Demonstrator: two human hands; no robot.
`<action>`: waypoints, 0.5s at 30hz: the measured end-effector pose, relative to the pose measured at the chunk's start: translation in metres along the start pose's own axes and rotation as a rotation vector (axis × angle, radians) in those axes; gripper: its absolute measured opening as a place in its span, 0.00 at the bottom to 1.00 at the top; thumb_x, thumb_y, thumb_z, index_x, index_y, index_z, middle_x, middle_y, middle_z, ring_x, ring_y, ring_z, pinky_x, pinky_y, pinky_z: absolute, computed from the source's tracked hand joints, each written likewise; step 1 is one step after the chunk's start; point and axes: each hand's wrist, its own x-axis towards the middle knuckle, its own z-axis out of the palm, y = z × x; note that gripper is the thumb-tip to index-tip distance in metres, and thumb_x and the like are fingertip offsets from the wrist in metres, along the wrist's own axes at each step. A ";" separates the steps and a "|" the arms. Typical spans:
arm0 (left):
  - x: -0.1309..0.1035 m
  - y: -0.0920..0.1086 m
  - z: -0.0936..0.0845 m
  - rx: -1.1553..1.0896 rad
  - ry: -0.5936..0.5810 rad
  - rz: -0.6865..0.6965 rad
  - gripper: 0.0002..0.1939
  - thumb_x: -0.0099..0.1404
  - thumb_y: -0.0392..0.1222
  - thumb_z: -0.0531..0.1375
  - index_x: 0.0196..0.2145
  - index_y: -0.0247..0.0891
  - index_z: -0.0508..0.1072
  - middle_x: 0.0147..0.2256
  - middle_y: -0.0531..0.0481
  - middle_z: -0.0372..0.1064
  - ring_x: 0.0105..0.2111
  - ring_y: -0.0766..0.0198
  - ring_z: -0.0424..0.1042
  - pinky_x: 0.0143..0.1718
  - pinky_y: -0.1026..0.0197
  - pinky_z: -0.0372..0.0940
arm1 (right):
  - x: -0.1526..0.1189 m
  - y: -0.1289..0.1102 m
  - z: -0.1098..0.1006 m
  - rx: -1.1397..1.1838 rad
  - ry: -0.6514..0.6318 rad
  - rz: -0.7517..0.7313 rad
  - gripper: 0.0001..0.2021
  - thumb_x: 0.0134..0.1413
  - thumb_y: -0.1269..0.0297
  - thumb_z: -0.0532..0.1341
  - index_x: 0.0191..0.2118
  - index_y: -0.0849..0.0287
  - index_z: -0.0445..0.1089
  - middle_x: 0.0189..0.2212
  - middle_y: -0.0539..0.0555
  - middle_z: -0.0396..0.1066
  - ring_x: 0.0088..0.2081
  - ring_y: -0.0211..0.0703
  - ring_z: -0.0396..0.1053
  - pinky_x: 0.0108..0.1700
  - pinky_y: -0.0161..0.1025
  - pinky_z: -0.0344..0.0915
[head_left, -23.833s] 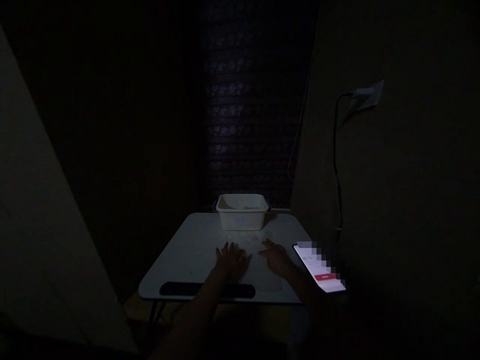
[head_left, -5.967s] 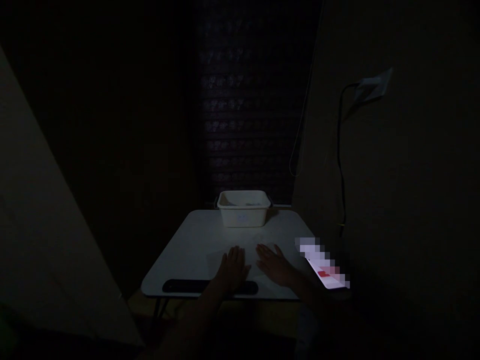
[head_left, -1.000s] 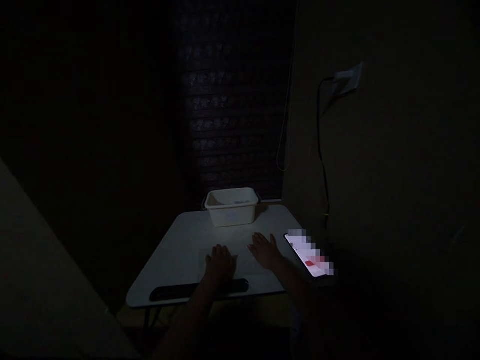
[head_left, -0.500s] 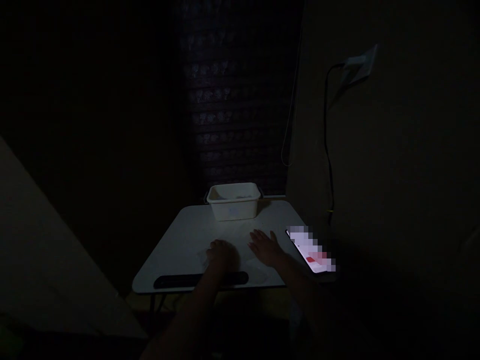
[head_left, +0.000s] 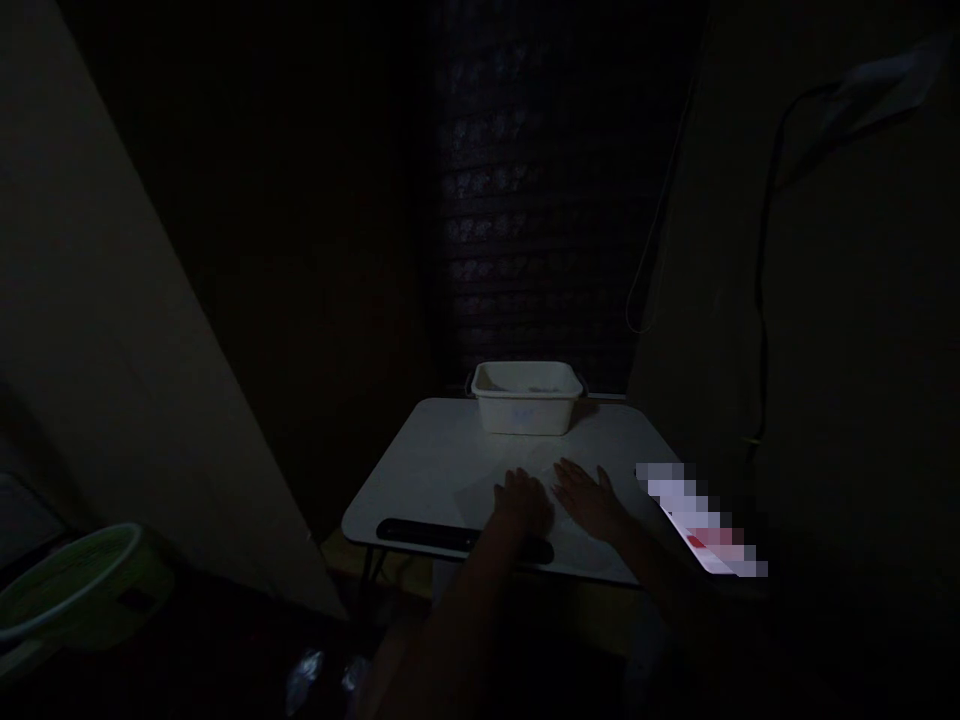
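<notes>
On the white folding table, my left hand (head_left: 523, 503) presses down with its fingers bent over a thin, pale, see-through sheet (head_left: 472, 497). Dim light hides how much of the sheet lies under the fingers, and its material is unclear. My right hand (head_left: 591, 502) rests just to the right, palm down, fingers stretched and spread, with nothing held. Faint shiny film also shows on the tabletop near the right wrist. Beyond both hands stands a white plastic tub (head_left: 525, 410) with dark side handles; its contents show only as a pale blur.
A lit phone (head_left: 694, 525) lies along the right edge of the table (head_left: 420, 450). A dark slot (head_left: 427, 535) runs along the near edge. A green basket (head_left: 82, 590) is on the lower left. A cable (head_left: 761, 280) hangs on the right wall.
The view has swung left, so the table appears farther right and a green basket has come into view. Under my left hand, the crumpled sheet now looks flatter. My right hand stays spread.
</notes>
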 end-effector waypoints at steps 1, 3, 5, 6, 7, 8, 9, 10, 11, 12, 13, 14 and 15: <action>0.002 0.003 0.004 -0.029 0.001 -0.037 0.25 0.53 0.47 0.38 0.47 0.32 0.49 0.50 0.38 0.41 0.48 0.50 0.40 0.40 0.44 0.45 | 0.001 -0.003 0.001 -0.008 -0.004 -0.008 0.21 0.49 0.58 0.35 0.49 0.58 0.47 0.50 0.54 0.46 0.50 0.41 0.41 0.46 0.53 0.36; 0.006 0.008 0.009 -0.087 -0.017 -0.112 0.25 0.54 0.46 0.37 0.48 0.32 0.47 0.51 0.39 0.38 0.49 0.48 0.38 0.40 0.40 0.42 | 0.003 -0.006 0.005 -0.030 -0.004 -0.019 0.21 0.49 0.58 0.34 0.49 0.58 0.47 0.50 0.55 0.46 0.50 0.41 0.42 0.45 0.53 0.37; 0.008 0.012 0.013 -0.127 -0.006 -0.133 0.26 0.54 0.46 0.36 0.49 0.31 0.46 0.51 0.39 0.37 0.49 0.48 0.36 0.40 0.39 0.40 | 0.005 -0.006 0.011 -0.057 0.003 -0.014 0.21 0.49 0.60 0.34 0.48 0.59 0.47 0.50 0.55 0.46 0.50 0.42 0.42 0.45 0.54 0.38; 0.008 0.014 0.013 -0.139 0.014 -0.145 0.26 0.54 0.46 0.36 0.49 0.31 0.45 0.51 0.39 0.37 0.49 0.48 0.35 0.40 0.39 0.39 | 0.006 -0.005 0.014 -0.071 0.008 0.000 0.21 0.49 0.60 0.35 0.48 0.59 0.48 0.49 0.56 0.47 0.49 0.42 0.42 0.45 0.54 0.38; 0.008 0.016 0.013 -0.150 0.023 -0.163 0.26 0.54 0.45 0.36 0.49 0.31 0.45 0.51 0.38 0.37 0.49 0.48 0.35 0.40 0.38 0.39 | 0.007 -0.003 0.017 -0.088 0.012 0.015 0.21 0.49 0.61 0.35 0.48 0.59 0.49 0.49 0.56 0.47 0.49 0.43 0.42 0.44 0.55 0.37; 0.008 0.017 0.013 -0.165 0.007 -0.167 0.26 0.54 0.45 0.36 0.49 0.30 0.46 0.51 0.38 0.37 0.49 0.48 0.35 0.40 0.38 0.39 | 0.007 -0.001 0.020 -0.100 0.013 0.033 0.20 0.49 0.60 0.36 0.47 0.59 0.49 0.49 0.56 0.48 0.49 0.43 0.43 0.44 0.56 0.37; 0.008 0.018 0.012 -0.176 -0.017 -0.177 0.26 0.54 0.45 0.36 0.49 0.30 0.46 0.51 0.38 0.37 0.49 0.48 0.35 0.40 0.38 0.38 | 0.008 0.001 0.021 -0.106 0.011 0.051 0.20 0.49 0.60 0.36 0.47 0.58 0.50 0.49 0.56 0.48 0.49 0.43 0.43 0.44 0.56 0.38; 0.008 0.018 0.011 -0.175 -0.019 -0.187 0.26 0.53 0.45 0.38 0.49 0.30 0.45 0.51 0.38 0.37 0.49 0.48 0.35 0.40 0.38 0.38 | 0.008 0.003 0.022 -0.113 0.011 0.073 0.20 0.48 0.60 0.36 0.47 0.57 0.50 0.48 0.56 0.49 0.49 0.44 0.44 0.43 0.57 0.38; 0.009 0.018 0.011 -0.176 -0.024 -0.190 0.27 0.52 0.45 0.39 0.49 0.30 0.45 0.51 0.38 0.37 0.49 0.47 0.35 0.41 0.38 0.37 | 0.008 0.005 0.022 -0.119 0.016 0.096 0.20 0.48 0.59 0.37 0.46 0.57 0.51 0.48 0.57 0.49 0.49 0.44 0.44 0.43 0.57 0.38; 0.009 0.018 0.011 -0.174 -0.022 -0.194 0.27 0.52 0.45 0.39 0.49 0.30 0.45 0.51 0.38 0.37 0.49 0.47 0.35 0.41 0.38 0.37 | 0.007 0.006 0.021 -0.123 0.019 0.111 0.20 0.48 0.58 0.37 0.46 0.57 0.52 0.48 0.57 0.49 0.49 0.45 0.44 0.43 0.57 0.38; 0.009 0.018 0.011 -0.171 -0.019 -0.195 0.28 0.51 0.45 0.40 0.49 0.30 0.45 0.51 0.38 0.36 0.49 0.48 0.35 0.41 0.38 0.36 | 0.007 0.008 0.019 -0.128 0.023 0.125 0.20 0.48 0.58 0.37 0.46 0.57 0.52 0.48 0.58 0.49 0.49 0.45 0.44 0.43 0.58 0.38; 0.010 0.017 0.012 -0.170 -0.018 -0.195 0.28 0.51 0.46 0.41 0.49 0.30 0.45 0.51 0.38 0.36 0.49 0.48 0.35 0.41 0.38 0.36 | 0.006 0.009 0.018 -0.136 0.031 0.140 0.20 0.48 0.58 0.37 0.45 0.57 0.53 0.48 0.59 0.50 0.48 0.46 0.44 0.43 0.58 0.38; 0.010 0.017 0.012 -0.169 -0.012 -0.195 0.28 0.51 0.46 0.40 0.49 0.30 0.45 0.51 0.39 0.36 0.49 0.48 0.35 0.41 0.38 0.36 | 0.006 0.009 0.017 -0.148 0.042 0.156 0.20 0.48 0.58 0.37 0.45 0.58 0.53 0.48 0.59 0.50 0.48 0.46 0.44 0.43 0.58 0.37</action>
